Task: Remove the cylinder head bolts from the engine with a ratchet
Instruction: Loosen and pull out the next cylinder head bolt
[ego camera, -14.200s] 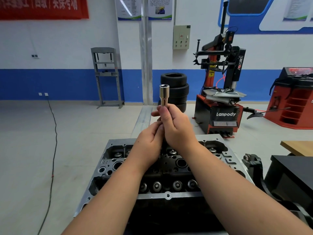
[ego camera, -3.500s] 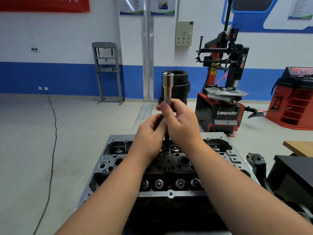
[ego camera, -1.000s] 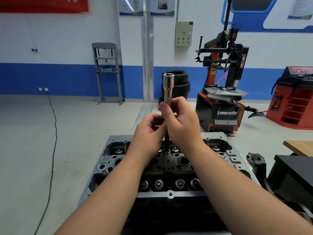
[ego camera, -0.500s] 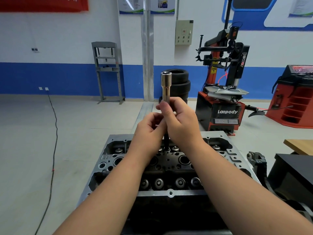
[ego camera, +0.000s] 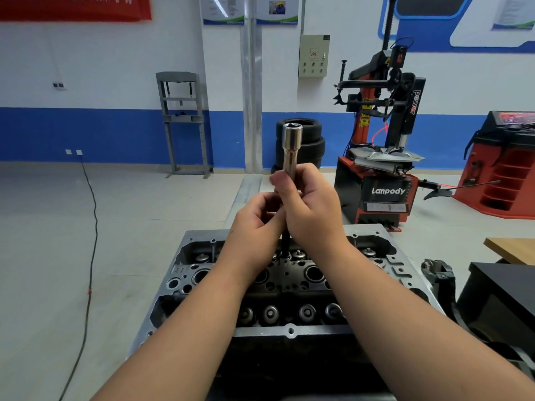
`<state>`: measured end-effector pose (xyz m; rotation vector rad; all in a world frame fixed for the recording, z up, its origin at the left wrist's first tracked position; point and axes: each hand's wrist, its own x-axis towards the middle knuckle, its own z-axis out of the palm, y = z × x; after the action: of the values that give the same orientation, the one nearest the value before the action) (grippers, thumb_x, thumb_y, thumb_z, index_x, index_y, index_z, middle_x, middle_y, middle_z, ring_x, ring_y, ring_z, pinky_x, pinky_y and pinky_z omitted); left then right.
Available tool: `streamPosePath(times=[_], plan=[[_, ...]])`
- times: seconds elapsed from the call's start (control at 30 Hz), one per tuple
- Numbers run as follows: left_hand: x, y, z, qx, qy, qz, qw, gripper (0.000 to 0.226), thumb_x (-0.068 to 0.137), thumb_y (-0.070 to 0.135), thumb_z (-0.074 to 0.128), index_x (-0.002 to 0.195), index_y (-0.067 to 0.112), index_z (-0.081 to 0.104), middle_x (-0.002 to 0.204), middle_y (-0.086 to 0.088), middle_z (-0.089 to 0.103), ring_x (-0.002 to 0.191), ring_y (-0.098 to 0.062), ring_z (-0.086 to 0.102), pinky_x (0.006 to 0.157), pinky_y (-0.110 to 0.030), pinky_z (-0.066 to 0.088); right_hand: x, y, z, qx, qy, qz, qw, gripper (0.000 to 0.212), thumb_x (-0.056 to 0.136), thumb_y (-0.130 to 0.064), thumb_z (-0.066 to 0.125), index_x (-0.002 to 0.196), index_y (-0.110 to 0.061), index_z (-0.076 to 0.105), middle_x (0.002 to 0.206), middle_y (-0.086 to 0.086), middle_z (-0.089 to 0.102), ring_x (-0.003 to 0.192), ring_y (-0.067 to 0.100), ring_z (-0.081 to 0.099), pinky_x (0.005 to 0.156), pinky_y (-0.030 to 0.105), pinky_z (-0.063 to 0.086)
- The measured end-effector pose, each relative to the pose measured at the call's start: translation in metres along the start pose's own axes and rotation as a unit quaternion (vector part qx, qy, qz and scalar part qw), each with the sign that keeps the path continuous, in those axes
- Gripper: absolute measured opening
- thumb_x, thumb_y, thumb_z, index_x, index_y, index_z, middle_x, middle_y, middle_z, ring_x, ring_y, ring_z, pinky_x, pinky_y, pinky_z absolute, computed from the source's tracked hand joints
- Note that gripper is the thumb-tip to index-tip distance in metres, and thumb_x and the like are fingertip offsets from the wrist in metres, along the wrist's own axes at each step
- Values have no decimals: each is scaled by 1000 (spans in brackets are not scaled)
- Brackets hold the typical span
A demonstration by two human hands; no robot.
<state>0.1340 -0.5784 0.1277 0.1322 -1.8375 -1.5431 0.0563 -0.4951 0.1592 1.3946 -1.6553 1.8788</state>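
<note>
An automotive workshop is shown: a red and black tyre changer is placed by the blue-banded wall, tyres are stacked beside it, a grey shop press frame is stood further left, and an engine cylinder head is laid open in the foreground

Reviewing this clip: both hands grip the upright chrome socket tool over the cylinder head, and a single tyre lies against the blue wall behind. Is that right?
Not quite. The head view shows a stack of tyres against the blue wall, not a single one. The rest holds: the left hand and right hand grip the upright chrome socket tool over the cylinder head.
</note>
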Motion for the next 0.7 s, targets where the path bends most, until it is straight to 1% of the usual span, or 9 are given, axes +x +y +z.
streamPosePath(times=[0.07,0.17,0.23,0.3,0.37,0.43,0.53,0.6,0.7], plan=[[-1,1,2,-10,-17,-7,1000,23,104,40,54,113,28,72,102,3,78,97,-17,74,85,-38,62,-1,-1,1,1,-18,12,1000,30,100,-38,51,99,-13,68,84,-7,67,79,8,64,71,26,52],[-2,3,1,0,-18,-2,1000,23,106,38,53,113,27,73,100,1,78,96,-19,75,83,-39,62,-1,-3,3,1,-35,22,999,33,101,-40,42,104,-19,67,98,-9,71,91,5,65,81,28,53],[-2,3,0,13,-3,10,1000,16,104,33,60,110,27,74,96,0,78,92,-24,74,80,-44,63,0,-4,2,2,-30,12,999,22,100,-39,47,104,-26,63,95,-13,70,89,4,64,78,25,52],[-1,3,-1,12,11,8,1000,8,100,28,69,105,27,75,92,-3,78,89,-28,73,76,-46,61,0,-3,1,-3,-23,1,1000,5,96,-38,59,98,-33,59,86,-18,66,81,5,64,72,26,52],[0,3,-1,10,23,3,1000,8,98,25,71,105,26,74,91,-4,78,88,-29,74,73,-47,62,-1,-1,2,-12,-16,-10,1000,8,94,-35,65,91,-34,58,81,-16,65,77,8,65,69,30,54],[-1,2,0,-4,31,2,999,9,100,28,68,105,23,74,94,-5,78,90,-30,74,75,-46,62,-1,0,2,-14,-13,-12,1000,6,95,-33,63,90,-31,61,79,-14,65,75,7,66,69,24,52],[-1,2,1,-18,13,-8,1000,25,108,37,53,108,24,74,98,-2,79,94,-22,75,83,-39,63,0,1,2,-25,-20,3,1000,17,101,-33,52,98,-24,66,86,-14,69,80,4,65,68,15,49],[-1,2,1,-9,-3,-12,1000,25,109,36,51,110,28,74,100,0,79,97,-20,75,87,-41,62,0,0,3,-11,-26,19,999,20,102,-36,46,99,-28,64,93,-11,71,85,5,66,73,20,52],[0,1,0,2,-1,4,1000,14,103,34,62,107,31,75,97,2,79,90,-15,75,77,-34,62,0,-2,2,8,-27,21,999,12,98,-39,52,99,-32,62,90,-11,69,84,9,65,76,30,54]])
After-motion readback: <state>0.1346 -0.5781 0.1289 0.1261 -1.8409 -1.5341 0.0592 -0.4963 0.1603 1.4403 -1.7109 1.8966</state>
